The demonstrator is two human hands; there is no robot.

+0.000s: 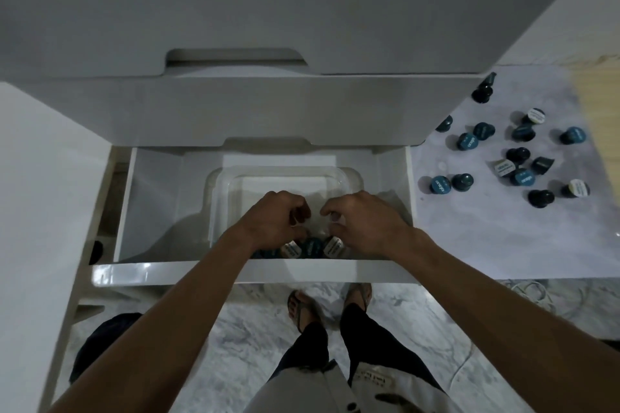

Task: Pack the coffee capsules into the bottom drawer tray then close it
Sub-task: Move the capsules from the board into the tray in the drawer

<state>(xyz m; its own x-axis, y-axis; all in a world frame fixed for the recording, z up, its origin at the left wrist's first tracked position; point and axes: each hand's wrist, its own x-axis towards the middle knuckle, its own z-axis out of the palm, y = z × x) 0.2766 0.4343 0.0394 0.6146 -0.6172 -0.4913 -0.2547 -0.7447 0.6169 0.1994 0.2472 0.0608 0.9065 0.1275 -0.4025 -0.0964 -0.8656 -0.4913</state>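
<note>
The bottom drawer (235, 273) is pulled out, and a clear plastic tray (285, 174) sits inside it. Both my hands reach into the tray's near part. My left hand (275, 220) and my right hand (362, 220) have their fingers curled, fingertips close together over a few capsules (312, 246) lying at the tray's front. Whether either hand pinches a capsule I cannot tell; the fingers hide it. Several blue, dark and white-lidded capsules (516, 157) lie scattered on the white surface to the right of the drawer.
Closed white drawer fronts (235, 104) rise above the open one. My feet in sandals (328, 305) stand on the marbled floor just before the drawer front. A dark object (100, 345) lies on the floor at lower left. A wooden edge (600, 117) borders the far right.
</note>
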